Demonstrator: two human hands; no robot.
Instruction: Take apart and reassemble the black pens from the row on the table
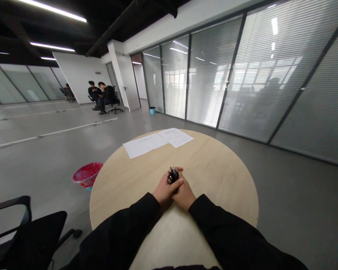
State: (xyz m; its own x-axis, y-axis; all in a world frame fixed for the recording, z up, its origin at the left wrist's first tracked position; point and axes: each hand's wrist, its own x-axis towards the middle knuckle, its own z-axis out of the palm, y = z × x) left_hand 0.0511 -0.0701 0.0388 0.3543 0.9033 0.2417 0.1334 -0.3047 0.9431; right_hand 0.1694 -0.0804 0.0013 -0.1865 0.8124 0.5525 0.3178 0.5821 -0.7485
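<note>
Near left, a black office chair (30, 232); past it, a red waste basket (87, 174) by the round wooden table (216, 180). Far left, two seated people (100, 95). On the table's far side lie a white sheet (143, 145) and a printed sheet (176, 137).

Mid-table, near edge: left hand (163, 189) cupped over right hand (184, 195), fingers (177, 182) closed around a bundle of black pens (173, 174), tips up. Grip narrow, no gap visible. Bundle judged light, stiff, smooth-barrelled, liable to slip and splay; best held around the barrels' middle.
</note>
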